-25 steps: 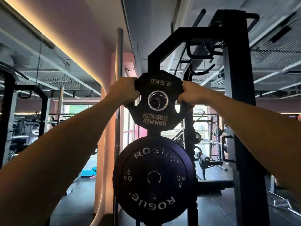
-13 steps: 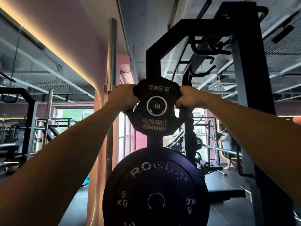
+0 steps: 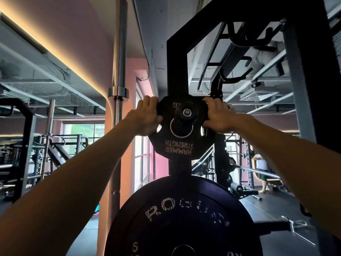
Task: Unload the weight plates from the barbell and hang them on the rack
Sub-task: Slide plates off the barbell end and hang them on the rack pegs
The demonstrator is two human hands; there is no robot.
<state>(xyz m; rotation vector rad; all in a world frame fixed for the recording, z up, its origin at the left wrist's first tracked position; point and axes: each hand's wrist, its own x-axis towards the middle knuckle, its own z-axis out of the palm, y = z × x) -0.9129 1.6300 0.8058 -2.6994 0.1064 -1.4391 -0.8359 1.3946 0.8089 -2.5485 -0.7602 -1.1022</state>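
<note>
Black small plate [image 3: 181,139] hangs by its centre hole on the rack peg [image 3: 186,112], above the big Rogue plate [image 3: 182,218].
Rigid and light, judging by size; left hand [image 3: 145,117] and right hand [image 3: 218,118] each clasp an upper edge cut-out, the natural grip.

both bare forearms are being stretched forward and upward. the left hand [image 3: 145,115] and the right hand [image 3: 218,117] are being held level with each other, fingers curled and clamped around what is being gripped between them.
</note>
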